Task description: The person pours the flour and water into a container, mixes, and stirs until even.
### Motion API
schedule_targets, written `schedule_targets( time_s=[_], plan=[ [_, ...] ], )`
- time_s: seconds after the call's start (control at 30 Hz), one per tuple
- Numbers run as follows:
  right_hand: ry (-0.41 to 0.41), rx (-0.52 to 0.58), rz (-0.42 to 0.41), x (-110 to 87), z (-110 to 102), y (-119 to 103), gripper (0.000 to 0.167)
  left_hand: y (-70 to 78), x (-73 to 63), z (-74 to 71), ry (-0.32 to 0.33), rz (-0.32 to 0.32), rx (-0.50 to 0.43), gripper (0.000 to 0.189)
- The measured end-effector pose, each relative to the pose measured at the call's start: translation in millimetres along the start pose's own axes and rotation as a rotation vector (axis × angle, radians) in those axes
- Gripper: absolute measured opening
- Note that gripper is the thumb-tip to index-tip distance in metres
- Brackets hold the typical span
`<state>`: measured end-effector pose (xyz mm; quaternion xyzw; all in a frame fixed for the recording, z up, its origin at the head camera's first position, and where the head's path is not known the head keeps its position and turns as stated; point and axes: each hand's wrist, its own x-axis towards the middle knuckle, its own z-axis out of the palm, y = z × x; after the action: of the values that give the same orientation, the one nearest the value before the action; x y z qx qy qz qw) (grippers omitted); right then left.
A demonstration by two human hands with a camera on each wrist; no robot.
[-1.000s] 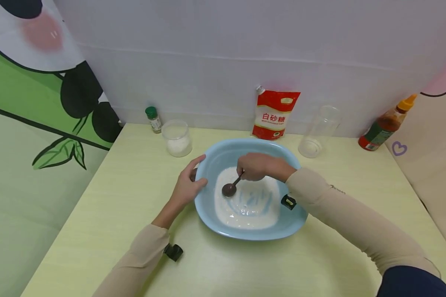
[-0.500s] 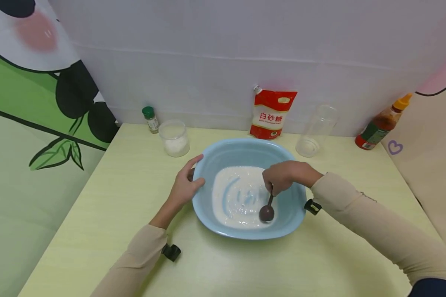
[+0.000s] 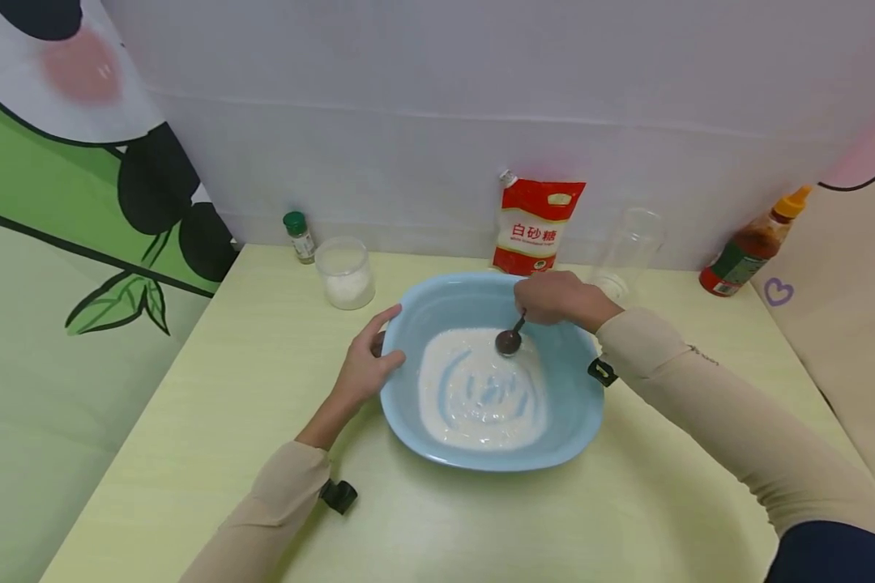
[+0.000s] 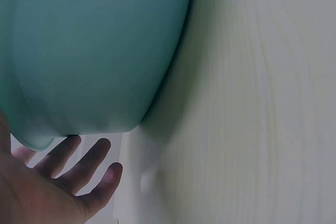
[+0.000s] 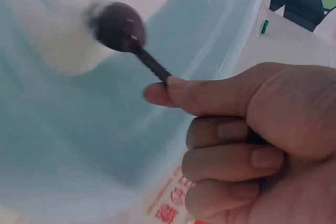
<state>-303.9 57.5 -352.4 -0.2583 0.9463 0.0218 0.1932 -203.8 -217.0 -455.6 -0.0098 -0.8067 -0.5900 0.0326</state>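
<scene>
- My right grip (image 3: 554, 297) pinches the spoon (image 3: 509, 343), bowl near the far edge of the white liquid (image 3: 484, 364).
- My left grip (image 3: 364, 368) clasps the blue basin (image 3: 474, 461) on the table (image 3: 437, 530).
- Status: liquid in basin; stirring apparently under way; remainder undeterminable.

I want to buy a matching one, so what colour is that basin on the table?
Light blue; the basin shows best in the head view.

- Basin (image 3: 572, 413) R of L fingers (image 3: 381, 322)
- Spoon (image 3: 509, 343) in R fingers (image 5: 223, 163)
- Pouch (image 3: 532, 235) behind R fingers
- Jar (image 3: 346, 285) behind L fingers
- Btl (image 3: 745, 253) well R of R fingers
</scene>
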Motion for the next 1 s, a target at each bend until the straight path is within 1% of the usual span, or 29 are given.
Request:
schedule_targets(
  time_s=[0.07,0.17,0.27,0.37,0.5,0.63,0.8,0.9,1.0],
  plan=[
    [0.014,0.008,-0.034,6.0,1,-8,0.014,0.0,-0.1,0.1,-0.003,-0.001,0.002,0.073],
    [0.013,-0.031,-0.139,13.4,3,-23,0.013,0.7,-0.5,0.2,-0.003,-0.004,0.004,0.073],
    [-0.009,-0.023,-0.24,16.1,7,-40,0.017,1.6,-1.2,0.4,0.002,-0.001,0.001,0.073],
    [-0.059,-0.006,-0.316,12.9,11,-56,0.018,2.2,-1.5,0.1,0.001,0.007,0.001,0.073],
    [-0.18,0.026,-0.348,2.0,16,-68,0.016,2.2,-1.6,-0.9,-0.002,0.006,0.004,0.073],
    [-0.265,0.017,-0.344,-9.1,21,-62,0.012,1.1,0.1,0.7,0.003,-0.001,-0.001,0.073],
    [-0.295,0.0,-0.28,-18.8,26,-36,0.007,-0.6,0.8,2.3,-0.005,-0.012,-0.003,0.073],
    [-0.291,0.012,-0.211,-21.2,24,-16,0.005,-1.7,0.9,2.5,-0.001,-0.018,-0.003,0.073],
    [-0.245,0.023,-0.138,-20.4,18,3,0.007,-2.4,1.5,2.9,0.004,-0.013,-0.004,0.073]
  ],
)
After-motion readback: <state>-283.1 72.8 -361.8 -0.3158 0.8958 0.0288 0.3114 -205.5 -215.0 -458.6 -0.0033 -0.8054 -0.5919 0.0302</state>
